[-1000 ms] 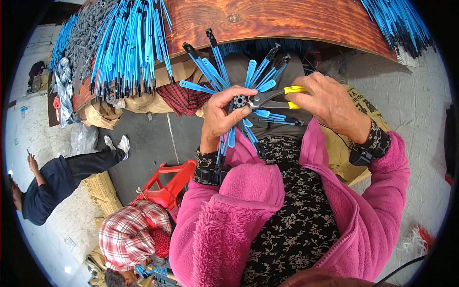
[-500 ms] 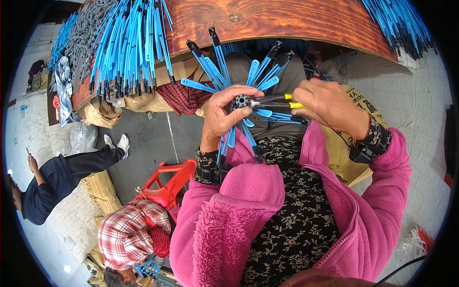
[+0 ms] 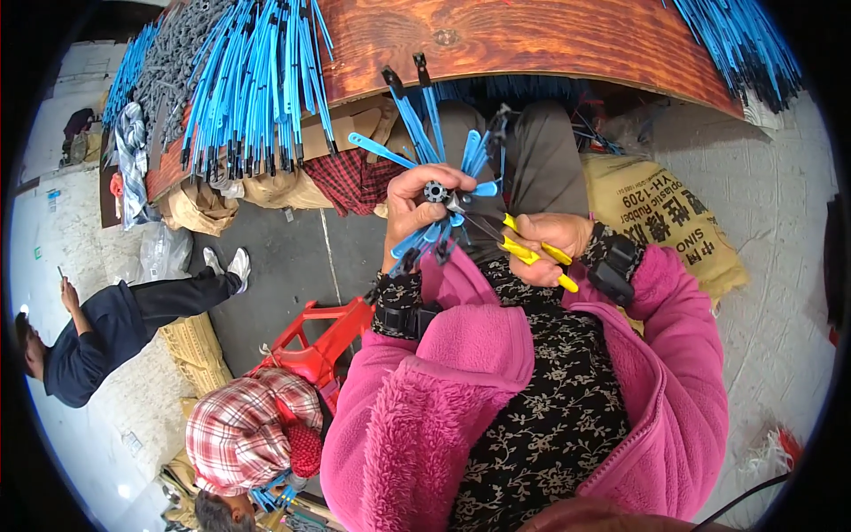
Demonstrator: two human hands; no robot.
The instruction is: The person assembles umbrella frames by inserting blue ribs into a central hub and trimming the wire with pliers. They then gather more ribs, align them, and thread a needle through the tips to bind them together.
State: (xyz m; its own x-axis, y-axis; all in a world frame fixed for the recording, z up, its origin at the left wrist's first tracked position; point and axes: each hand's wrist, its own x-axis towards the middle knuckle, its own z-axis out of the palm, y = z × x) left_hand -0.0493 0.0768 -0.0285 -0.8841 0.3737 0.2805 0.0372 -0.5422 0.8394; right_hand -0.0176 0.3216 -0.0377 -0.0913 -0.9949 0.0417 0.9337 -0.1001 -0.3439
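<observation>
My left hand (image 3: 406, 206) is closed around a black round toothed hub (image 3: 434, 191), gripping it between thumb and fingers. Long blue strips (image 3: 379, 149), several with black ends, fan out from the hub on all sides. In my right hand (image 3: 566, 234) are pliers (image 3: 520, 249) with yellow handles, held slantwise, handles down to the right. Their tip meets the edge of the hub beside my left thumb; what the jaws grip, if anything, is too small to tell. Some strip ends are smeared by motion.
Ahead is a wooden table (image 3: 523, 40) with bundles of blue strips (image 3: 257, 89) and a heap of grey parts (image 3: 182, 66). A printed yellow sack (image 3: 660, 213) lies right. At left are a red stool (image 3: 315, 341), a bent-over person (image 3: 253, 426) and another person (image 3: 97, 341).
My right hand has come down and left, turning the pliers from nearly level to slanted. The hub has shifted slightly left, and its strips have swung round with it.
</observation>
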